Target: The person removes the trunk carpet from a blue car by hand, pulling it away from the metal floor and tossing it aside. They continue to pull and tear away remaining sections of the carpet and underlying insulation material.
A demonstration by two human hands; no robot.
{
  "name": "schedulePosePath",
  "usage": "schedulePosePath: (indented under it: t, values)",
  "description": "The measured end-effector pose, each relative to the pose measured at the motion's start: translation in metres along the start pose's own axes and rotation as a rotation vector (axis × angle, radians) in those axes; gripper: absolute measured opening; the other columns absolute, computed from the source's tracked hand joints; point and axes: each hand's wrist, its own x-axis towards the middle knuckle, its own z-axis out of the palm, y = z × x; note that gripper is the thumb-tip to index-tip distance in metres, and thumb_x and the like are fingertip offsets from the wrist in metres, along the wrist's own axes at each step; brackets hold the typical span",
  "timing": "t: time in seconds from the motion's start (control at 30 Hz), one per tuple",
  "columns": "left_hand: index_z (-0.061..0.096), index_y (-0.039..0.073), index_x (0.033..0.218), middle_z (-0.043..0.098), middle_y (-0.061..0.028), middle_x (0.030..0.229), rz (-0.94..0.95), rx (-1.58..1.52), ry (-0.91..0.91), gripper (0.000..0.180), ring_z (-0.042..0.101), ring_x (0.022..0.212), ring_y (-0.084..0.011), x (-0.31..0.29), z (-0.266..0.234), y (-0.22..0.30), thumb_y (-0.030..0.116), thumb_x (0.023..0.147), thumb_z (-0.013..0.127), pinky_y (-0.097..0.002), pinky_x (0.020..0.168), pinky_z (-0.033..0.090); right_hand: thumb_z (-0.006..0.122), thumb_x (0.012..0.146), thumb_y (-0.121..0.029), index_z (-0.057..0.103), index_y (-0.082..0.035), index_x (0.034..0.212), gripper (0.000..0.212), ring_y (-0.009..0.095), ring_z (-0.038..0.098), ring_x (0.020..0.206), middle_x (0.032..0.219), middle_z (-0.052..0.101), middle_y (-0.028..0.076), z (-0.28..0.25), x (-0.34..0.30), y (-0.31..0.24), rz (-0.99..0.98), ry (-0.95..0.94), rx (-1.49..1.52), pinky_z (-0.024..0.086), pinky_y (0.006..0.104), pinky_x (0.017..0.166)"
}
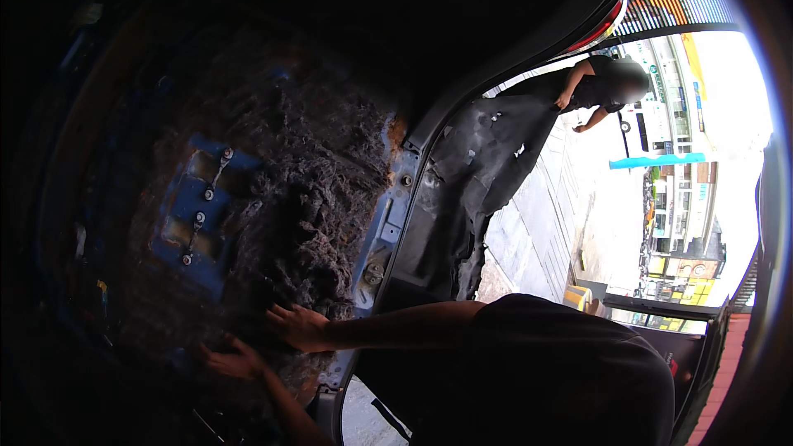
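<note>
On the right I see a person (593,87) in dark clothes, one hand at the edge of a ragged black sheet (487,144). A red tail light (608,25) shows near them. Beyond I make out pale paving (529,235), a bright blue strip (657,162) and, far right, sunlit buildings (681,128). A reddish panel (720,380) stands at the right.
</note>
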Motion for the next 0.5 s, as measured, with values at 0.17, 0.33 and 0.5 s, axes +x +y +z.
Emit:
schedulePosePath:
  t: [0.17, 0.33, 0.5]
  values:
    - [0.052, 0.002, 0.162, 0.053, -0.0268, 0.160, 0.011, -0.032, -0.016, 0.095, 0.053, 0.148, -0.0490, -0.006, 0.005, -0.008, 0.080, 0.107, 0.050, -0.0619, 0.120, 0.044, 0.072, 0.095, -0.035, 0.077, -0.011, 0.140, 0.052, 0.038, 0.044, 0.157, 0.165, 0.055, 0.020, 0.011, -0.013, -0.003, -0.035, -0.052, -0.140, 0.051, 0.0491, 0.115]
    - [0.051, 0.003, 0.162, 0.053, -0.0266, 0.162, 0.042, 0.008, 0.012, 0.095, 0.053, 0.148, -0.0492, -0.001, 0.003, -0.005, 0.080, 0.108, 0.049, -0.0623, 0.120, 0.044, 0.074, 0.093, -0.028, 0.085, -0.013, 0.113, 0.027, 0.034, 0.073, 0.124, 0.119, 0.081, 0.013, -0.002, -0.004, -0.008, -0.045, -0.202, -0.154, 0.061, 0.0485, 0.097]
    - [0.050, 0.004, 0.163, 0.053, -0.0265, 0.160, 0.089, 0.062, -0.041, 0.091, 0.055, 0.146, -0.0498, -0.002, -0.013, 0.005, 0.077, 0.109, 0.050, -0.0652, 0.118, 0.044, 0.073, 0.092, -0.026, 0.083, -0.014, 0.098, 0.017, 0.036, 0.082, 0.098, 0.095, 0.083, 0.011, -0.011, -0.004, -0.003, 0.052, -0.344, 0.181, 0.067, 0.0513, 0.080]
